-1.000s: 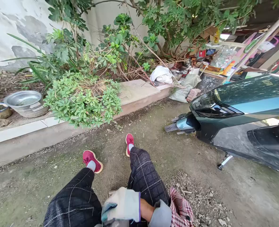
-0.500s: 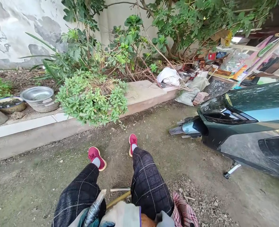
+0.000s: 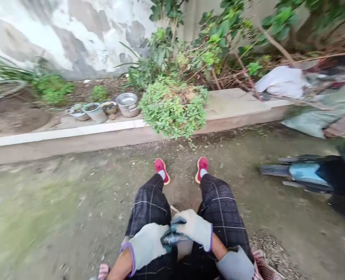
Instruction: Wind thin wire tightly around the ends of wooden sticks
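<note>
My left hand (image 3: 149, 244), in a whitish work glove with a purple cuff and dark-coated fingers, is closed around a silver-wrapped stick (image 3: 176, 238) between my thighs. My gloved right hand (image 3: 193, 228) has its fingers curled over the same stick from the other side. Motion blur and the gloves cover most of it. A thin pale rod end (image 3: 175, 209) shows just beyond my right hand; whether it belongs to the stick I cannot tell. Below the hands lie my dark checked trousers (image 3: 225, 210).
Ahead runs a low planter ledge (image 3: 111, 130) with a bushy plant (image 3: 174, 109) overhanging it. Metal basin (image 3: 127, 104) and small pots (image 3: 95, 112) stand to its left. A scooter's front wheel (image 3: 298, 173) and a pale sack (image 3: 312, 116) are on the right.
My view has swung left, so the scene has shifted right. Both gloved hands have come up into view and together around the silver-wrapped stick, which earlier pointed upward at the left.
</note>
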{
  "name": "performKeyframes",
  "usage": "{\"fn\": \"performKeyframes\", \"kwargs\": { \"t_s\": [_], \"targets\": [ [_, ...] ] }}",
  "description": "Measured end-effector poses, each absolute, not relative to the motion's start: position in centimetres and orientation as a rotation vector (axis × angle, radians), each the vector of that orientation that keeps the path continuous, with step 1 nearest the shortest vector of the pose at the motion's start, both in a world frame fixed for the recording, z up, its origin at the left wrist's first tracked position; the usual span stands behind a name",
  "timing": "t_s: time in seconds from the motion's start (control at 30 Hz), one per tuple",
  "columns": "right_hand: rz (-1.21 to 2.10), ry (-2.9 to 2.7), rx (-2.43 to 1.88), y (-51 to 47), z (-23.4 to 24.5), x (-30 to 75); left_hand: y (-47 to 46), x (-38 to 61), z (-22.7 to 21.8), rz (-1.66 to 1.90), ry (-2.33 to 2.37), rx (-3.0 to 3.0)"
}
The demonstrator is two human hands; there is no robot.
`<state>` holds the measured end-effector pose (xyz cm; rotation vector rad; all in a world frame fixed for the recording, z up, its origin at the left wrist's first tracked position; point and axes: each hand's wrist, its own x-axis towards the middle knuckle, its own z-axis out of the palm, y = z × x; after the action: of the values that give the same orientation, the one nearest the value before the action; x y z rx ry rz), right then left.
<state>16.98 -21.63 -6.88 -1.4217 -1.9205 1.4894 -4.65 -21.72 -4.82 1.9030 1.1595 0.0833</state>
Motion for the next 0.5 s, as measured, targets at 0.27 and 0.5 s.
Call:
{"fn": "performKeyframes", "kwargs": {
  "t_s": [0.27,0.5],
  "targets": [
    [1.695,-1.498,-1.24,-22.4,-10.3,17.2,-20.4,-3.9,-4.2,-0.378,1.054,2.095],
    [1.705,-1.51,-1.155,-22.0,-10.6,18.0,-20.6,-3.7,-4.5,-0.406,1.15,2.122]
  ]
}}
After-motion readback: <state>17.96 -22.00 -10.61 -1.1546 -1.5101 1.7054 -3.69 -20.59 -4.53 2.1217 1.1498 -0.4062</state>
